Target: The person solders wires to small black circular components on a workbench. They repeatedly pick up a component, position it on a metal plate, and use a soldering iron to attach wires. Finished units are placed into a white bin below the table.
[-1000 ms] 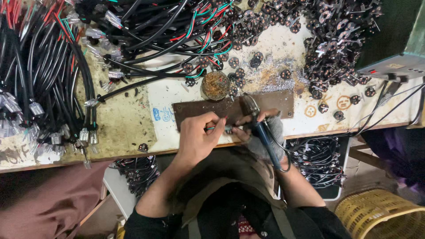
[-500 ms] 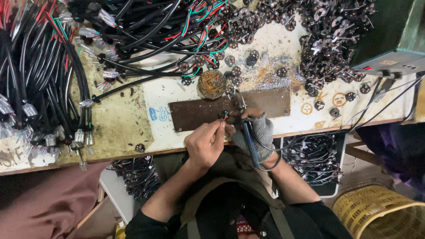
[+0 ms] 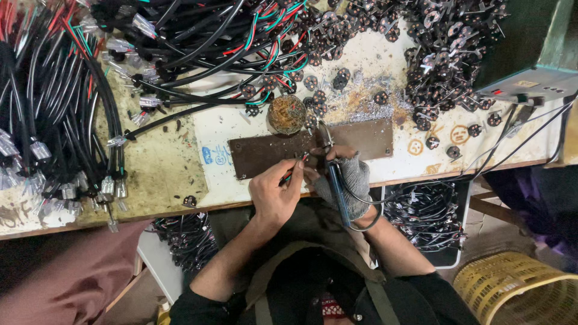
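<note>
A stained workbench (image 3: 162, 174) is crowded with black cables (image 3: 54, 114) and small round parts (image 3: 445, 42). At its near edge, over a brown plate (image 3: 265, 153), the left hand (image 3: 274, 192) pinches thin wires (image 3: 295, 168); the gloved right hand (image 3: 346, 180) grips a soldering iron (image 3: 332, 171).

A workbench (image 3: 168, 174) holds a flat plate (image 3: 361, 139) at centre. A round tin (image 3: 286, 114) sits at its eleven o'clock. Cable bundles (image 3: 54, 120) lie at nine o'clock, small plugs (image 3: 445, 36) at one o'clock, a basket (image 3: 518, 295) at five o'clock.
</note>
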